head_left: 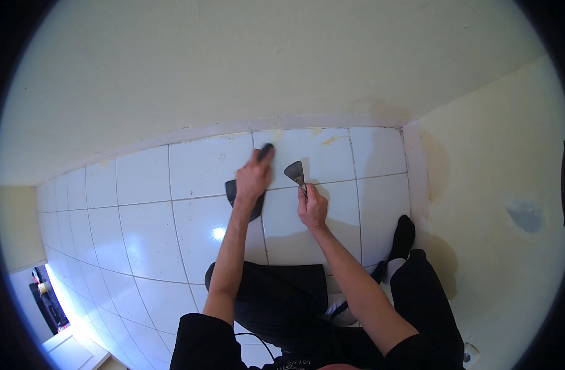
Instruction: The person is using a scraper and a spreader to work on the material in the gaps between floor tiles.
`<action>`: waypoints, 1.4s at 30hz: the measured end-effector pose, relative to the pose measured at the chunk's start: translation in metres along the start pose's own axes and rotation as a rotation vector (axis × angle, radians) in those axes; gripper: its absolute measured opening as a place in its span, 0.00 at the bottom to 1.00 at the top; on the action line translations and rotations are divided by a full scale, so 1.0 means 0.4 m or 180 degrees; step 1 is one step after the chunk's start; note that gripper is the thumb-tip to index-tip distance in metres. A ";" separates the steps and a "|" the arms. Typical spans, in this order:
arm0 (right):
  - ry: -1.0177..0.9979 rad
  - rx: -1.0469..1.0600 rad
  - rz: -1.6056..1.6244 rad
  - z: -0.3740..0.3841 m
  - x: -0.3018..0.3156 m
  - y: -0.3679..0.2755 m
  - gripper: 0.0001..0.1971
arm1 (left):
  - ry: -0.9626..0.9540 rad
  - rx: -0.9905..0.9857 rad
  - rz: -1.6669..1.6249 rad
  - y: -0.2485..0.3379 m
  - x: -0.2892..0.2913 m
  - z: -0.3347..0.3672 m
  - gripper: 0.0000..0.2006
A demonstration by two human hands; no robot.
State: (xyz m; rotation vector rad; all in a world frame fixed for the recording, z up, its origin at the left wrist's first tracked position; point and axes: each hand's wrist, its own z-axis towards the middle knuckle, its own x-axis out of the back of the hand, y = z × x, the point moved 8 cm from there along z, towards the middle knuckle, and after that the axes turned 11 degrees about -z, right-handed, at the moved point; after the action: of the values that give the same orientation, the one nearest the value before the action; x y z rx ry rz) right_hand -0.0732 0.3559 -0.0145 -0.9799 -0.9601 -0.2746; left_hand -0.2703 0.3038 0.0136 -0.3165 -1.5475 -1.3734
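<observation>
My left hand [253,179] is closed round a black handle [265,152], its rounded end sticking out past my fingers toward the wall. Below that hand lies a flat, wide black piece [231,192], partly covered by my wrist; whether it belongs to the same tool I cannot tell. In my right hand [313,206], the fingers wrap the grip of a putty knife [294,172]. Its grey, flared blade points toward the wall, over the white tiles. Yellowish smears [333,140] mark the tile near the wall's foot, beyond the blade.
White floor tiles [146,234] with dark joints run along the cream wall [245,68]. Another wall [498,185], with a grey patch, meets it at the right corner. My foot [404,236], in black, is by that wall. A white box-like object [78,351] stands lower left.
</observation>
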 end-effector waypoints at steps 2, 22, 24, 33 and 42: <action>0.0017 0.0014 -0.0011 0.003 -0.002 -0.011 0.12 | 0.0354 0.0768 0.0105 -0.096 0.043 0.002 0.25; 0.0090 -0.0191 0.0367 -0.001 0.008 0.001 0.08 | -0.0189 0.0120 -0.0187 -0.003 -0.029 -0.007 0.26; 0.0105 -0.0185 0.0354 0.001 0.008 0.001 0.08 | 0.0269 0.0223 0.0011 -0.035 0.024 0.000 0.24; 0.0037 -0.0136 0.0238 0.000 0.003 0.001 0.08 | 0.0276 0.0476 0.0103 -0.054 0.037 0.005 0.23; 0.0090 -0.0060 0.0114 0.000 0.006 -0.006 0.09 | 0.0315 0.0432 0.0047 -0.055 0.035 0.003 0.23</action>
State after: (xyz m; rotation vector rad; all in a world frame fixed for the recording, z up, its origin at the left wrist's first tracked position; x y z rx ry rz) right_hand -0.0732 0.3553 -0.0113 -1.0071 -0.9149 -0.2674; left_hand -0.2937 0.2924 0.0116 -0.1738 -1.5441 -1.2470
